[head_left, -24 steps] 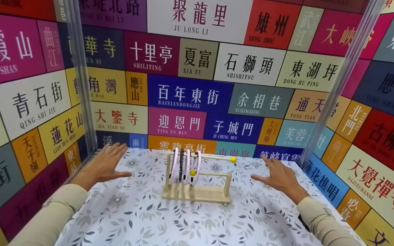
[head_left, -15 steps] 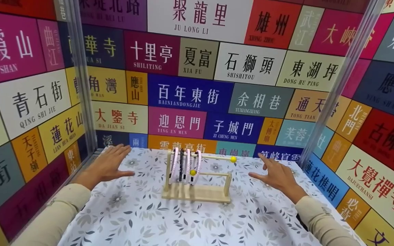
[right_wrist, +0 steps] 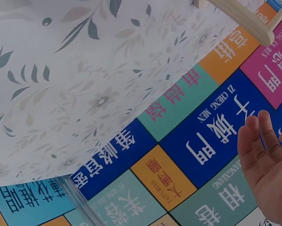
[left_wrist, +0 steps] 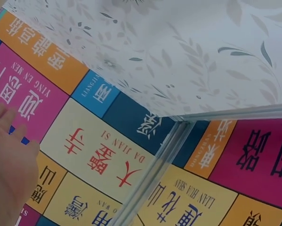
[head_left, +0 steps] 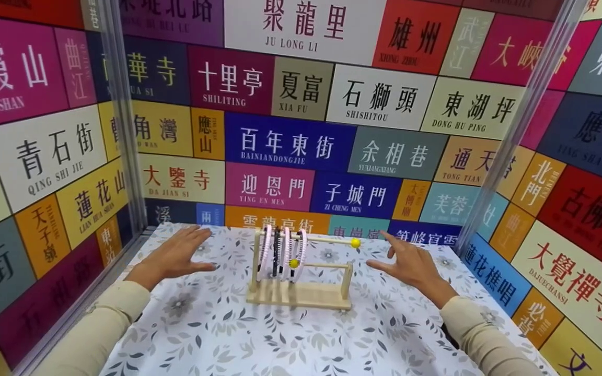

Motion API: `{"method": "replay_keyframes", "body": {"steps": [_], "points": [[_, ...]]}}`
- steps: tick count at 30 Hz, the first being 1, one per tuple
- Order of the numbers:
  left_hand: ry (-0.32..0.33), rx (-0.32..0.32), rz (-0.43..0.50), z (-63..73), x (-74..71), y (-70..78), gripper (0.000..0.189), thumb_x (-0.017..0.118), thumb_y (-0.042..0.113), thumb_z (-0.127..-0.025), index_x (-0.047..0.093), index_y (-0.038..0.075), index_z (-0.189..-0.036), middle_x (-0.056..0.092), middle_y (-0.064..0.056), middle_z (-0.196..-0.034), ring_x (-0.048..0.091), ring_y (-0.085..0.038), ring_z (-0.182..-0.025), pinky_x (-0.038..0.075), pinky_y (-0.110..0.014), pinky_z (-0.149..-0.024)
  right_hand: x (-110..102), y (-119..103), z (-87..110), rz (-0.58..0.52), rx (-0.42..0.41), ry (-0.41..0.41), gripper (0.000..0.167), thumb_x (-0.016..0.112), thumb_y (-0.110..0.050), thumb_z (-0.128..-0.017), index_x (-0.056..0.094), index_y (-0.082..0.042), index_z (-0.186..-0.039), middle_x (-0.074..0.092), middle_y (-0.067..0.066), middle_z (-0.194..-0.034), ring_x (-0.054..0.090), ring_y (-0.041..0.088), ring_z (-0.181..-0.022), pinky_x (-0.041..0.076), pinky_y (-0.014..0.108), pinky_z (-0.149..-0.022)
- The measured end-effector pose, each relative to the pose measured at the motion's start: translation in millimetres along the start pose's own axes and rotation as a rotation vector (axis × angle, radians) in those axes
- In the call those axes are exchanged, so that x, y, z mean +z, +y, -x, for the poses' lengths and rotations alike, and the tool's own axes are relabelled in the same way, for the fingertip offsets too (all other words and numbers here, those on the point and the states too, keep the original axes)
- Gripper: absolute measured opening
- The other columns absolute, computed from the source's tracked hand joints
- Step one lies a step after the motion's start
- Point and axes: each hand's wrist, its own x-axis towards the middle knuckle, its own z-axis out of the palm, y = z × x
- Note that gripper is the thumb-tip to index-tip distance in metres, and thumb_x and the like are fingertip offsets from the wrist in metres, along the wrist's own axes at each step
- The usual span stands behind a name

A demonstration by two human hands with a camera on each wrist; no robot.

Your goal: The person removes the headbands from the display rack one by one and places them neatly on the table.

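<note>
Nearest: two beige sleeves (head_left: 97, 326) reach in over a worktop (head_left: 217, 334) spread with white leaf-and-flower cloth. Left hand (head_left: 175, 256): grip spread wide, fingers extended, thumb apart, nothing held. Right hand (head_left: 411, 261): grip loose and unclosed, thumb well away from index finger, nothing held. Both have come inward since the earlier frames, narrowing the gap on either side; neither touches anything.

Between them, unmoved, a wooden stand (head_left: 301, 296) on the worktop. Long axis of its base runs left to right across the person's view, right end slightly nearer. Tall post (head_left: 256, 266) at left sends an upper rod (head_left: 327, 239) rightward, tipped by a yellow ball (head_left: 356, 243). Short post (head_left: 347, 284) at right sends a lower rod (head_left: 327, 267) leftward, also ball-tipped. Pale pink and black rings (head_left: 265, 256) hang upright on the upper rod, near the tall post.

Farthest: walls (head_left: 290, 141) of coloured place-name panels.
</note>
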Motion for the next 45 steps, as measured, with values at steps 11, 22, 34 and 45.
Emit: {"method": "replay_keyframes", "body": {"steps": [11,22,34,45], "points": [[-0.035,0.001,0.024,-12.7,12.9,11.7,0.094,0.078,0.057,-0.088,0.041,0.008,-0.158,0.038,-0.016,-0.164,0.026,-0.041,-0.154,0.020,-0.060,-0.124,3,-23,-9.3,-0.044,-0.051,0.028,0.096,0.073,-0.075,-0.081,0.049,-0.020,-0.155,0.072,0.001,-0.092,0.047,0.012,-0.050,0.039,0.029,-0.044],[-0.043,0.040,0.057,-17.3,25.2,22.3,0.092,0.079,0.053,-0.088,0.041,0.008,-0.159,0.040,-0.014,-0.163,0.025,-0.039,-0.155,0.021,-0.059,-0.124,12,-47,-15.0,-0.095,-0.106,0.031,0.088,0.070,-0.077,-0.081,0.055,-0.024,-0.150,0.075,-0.001,-0.093,0.050,0.006,-0.052,0.045,0.028,-0.049],[-0.096,-0.027,0.077,-25.2,41.6,27.4,0.091,0.079,0.055,-0.088,0.041,0.014,-0.160,0.038,-0.009,-0.165,0.024,-0.035,-0.156,0.020,-0.058,-0.125,21,-70,-18.2,-0.141,-0.136,0.029,0.079,0.073,-0.074,-0.081,0.064,-0.020,-0.138,0.076,-0.004,-0.093,0.060,0.005,-0.064,0.050,0.028,-0.054],[-0.094,-0.027,0.098,-30.2,53.3,31.4,0.086,0.081,0.051,-0.087,0.046,0.013,-0.157,0.041,-0.009,-0.163,0.027,-0.035,-0.155,0.023,-0.059,-0.124,36,-95,-18.9,-0.197,-0.156,0.020,0.070,0.077,-0.070,-0.081,0.070,-0.022,-0.131,0.076,-0.007,-0.093,0.063,0.003,-0.066,0.052,0.024,-0.056]]}}
